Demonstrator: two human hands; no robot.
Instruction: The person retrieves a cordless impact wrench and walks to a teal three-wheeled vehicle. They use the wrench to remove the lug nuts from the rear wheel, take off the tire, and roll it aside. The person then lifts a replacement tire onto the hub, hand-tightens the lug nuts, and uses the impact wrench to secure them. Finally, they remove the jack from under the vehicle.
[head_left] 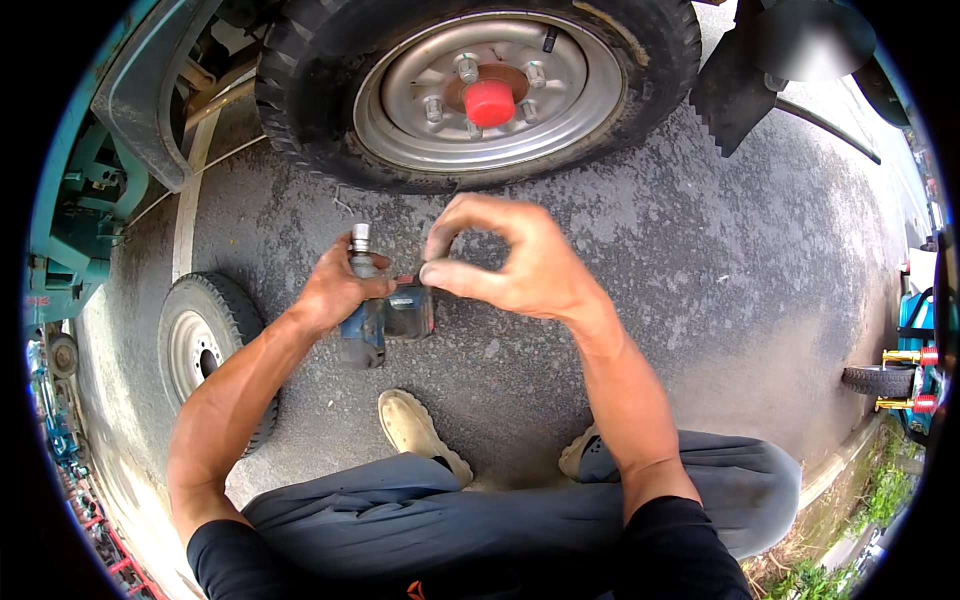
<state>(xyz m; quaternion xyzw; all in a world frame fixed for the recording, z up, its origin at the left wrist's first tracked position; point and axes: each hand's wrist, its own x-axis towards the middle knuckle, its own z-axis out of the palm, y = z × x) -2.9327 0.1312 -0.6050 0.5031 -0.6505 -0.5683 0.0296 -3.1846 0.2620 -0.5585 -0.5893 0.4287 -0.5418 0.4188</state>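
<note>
My left hand (345,285) is closed round the front of a cordless impact wrench (365,335), with blue and black housing. A silver socket (360,238) points up from its nose towards the wheel. The dark battery end (408,312) sticks out to the right. My right hand (520,260) hovers just right of the wrench, thumb and fingers bent in a C with a gap between the tips. Its thumb tip overlaps the edge of the tool; contact is hard to tell. Ahead is a mounted wheel (385,110) with a silver rim, several lug nuts (467,68) and a red hub cap (490,103).
A loose wheel (185,345) leans on its tyre at the left, beside my left forearm. Green machine parts (95,210) stand at the far left, and a black mudflap (738,95) hangs right of the mounted wheel. My shoes (415,425) rest on grey asphalt (700,280).
</note>
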